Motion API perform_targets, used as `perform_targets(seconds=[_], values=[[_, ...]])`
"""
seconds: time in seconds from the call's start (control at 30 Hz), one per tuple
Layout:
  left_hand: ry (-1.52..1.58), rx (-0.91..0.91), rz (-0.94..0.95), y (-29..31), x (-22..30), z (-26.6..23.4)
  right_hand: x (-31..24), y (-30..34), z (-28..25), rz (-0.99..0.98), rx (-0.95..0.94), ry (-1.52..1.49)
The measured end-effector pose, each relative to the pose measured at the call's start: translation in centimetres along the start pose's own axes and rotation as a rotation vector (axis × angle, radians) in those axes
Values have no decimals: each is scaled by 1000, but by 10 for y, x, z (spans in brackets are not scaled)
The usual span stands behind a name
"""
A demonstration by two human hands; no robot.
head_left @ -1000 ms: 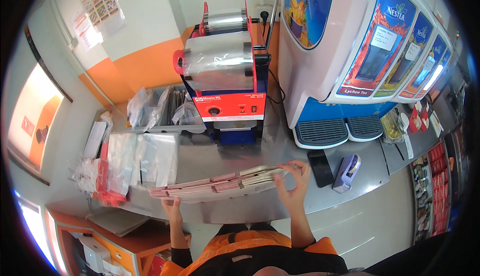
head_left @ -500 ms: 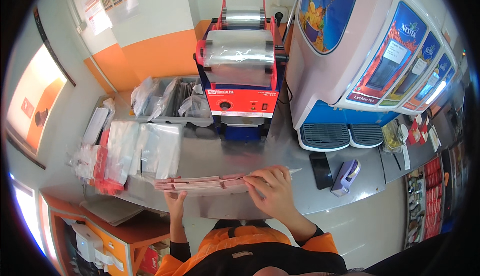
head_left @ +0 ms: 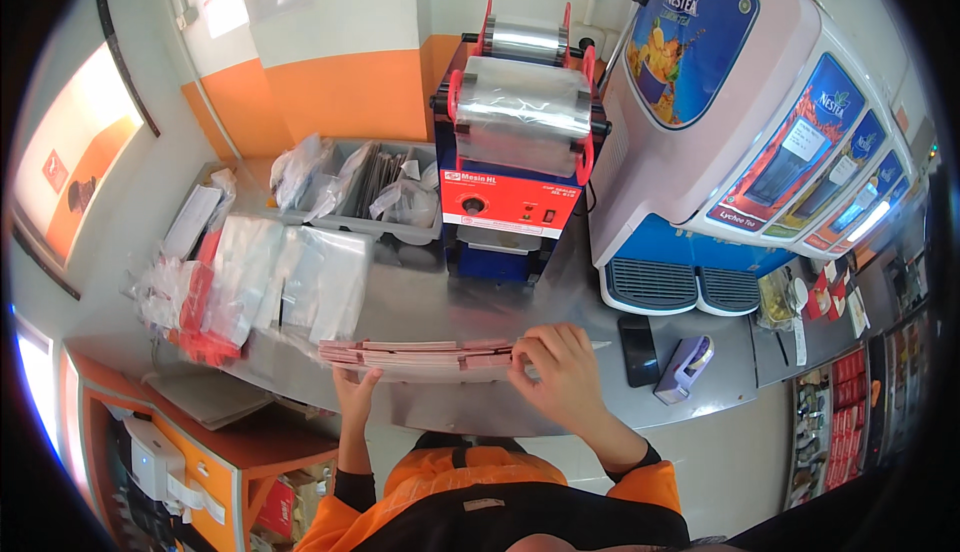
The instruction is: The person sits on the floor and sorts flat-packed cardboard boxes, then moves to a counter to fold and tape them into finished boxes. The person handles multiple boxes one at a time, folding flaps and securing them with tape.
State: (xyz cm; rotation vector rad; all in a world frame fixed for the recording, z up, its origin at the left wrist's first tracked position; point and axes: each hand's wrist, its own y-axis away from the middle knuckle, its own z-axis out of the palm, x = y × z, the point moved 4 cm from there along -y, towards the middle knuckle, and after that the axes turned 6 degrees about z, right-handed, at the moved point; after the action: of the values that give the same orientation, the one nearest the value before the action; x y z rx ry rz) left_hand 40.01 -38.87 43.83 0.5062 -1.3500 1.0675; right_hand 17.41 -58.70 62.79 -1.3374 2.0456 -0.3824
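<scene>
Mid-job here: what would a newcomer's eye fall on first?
Probably the red-and-blue machine with shiny film rolls, at the back of the metal counter, and the bulky drink dispenser to its right. Nearer, the left hand and right hand hold a long pinkish stack by its ends.

On your table [head_left: 405, 297], a sealer [head_left: 515, 202] stands between a grey bin [head_left: 350, 225] and a drink dispenser [head_left: 700, 142]; to your right lie a phone [head_left: 637, 350] and tape dispenser [head_left: 684, 370].

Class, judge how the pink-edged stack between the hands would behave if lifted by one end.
The stack probably bends little, since it runs nearly straight from left hand to right hand. Its layers may slip, as their edges sit unevenly.
</scene>
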Motion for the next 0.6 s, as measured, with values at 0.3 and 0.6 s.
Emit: perform_targets(seconds=[0.3,0.6], values=[[-7,30,-11,-1,5,3,-23,-19,6,-53,-59,-91],[-187,-8,273,-8,52,22,-31,-28,24,-68,-153,-134]])
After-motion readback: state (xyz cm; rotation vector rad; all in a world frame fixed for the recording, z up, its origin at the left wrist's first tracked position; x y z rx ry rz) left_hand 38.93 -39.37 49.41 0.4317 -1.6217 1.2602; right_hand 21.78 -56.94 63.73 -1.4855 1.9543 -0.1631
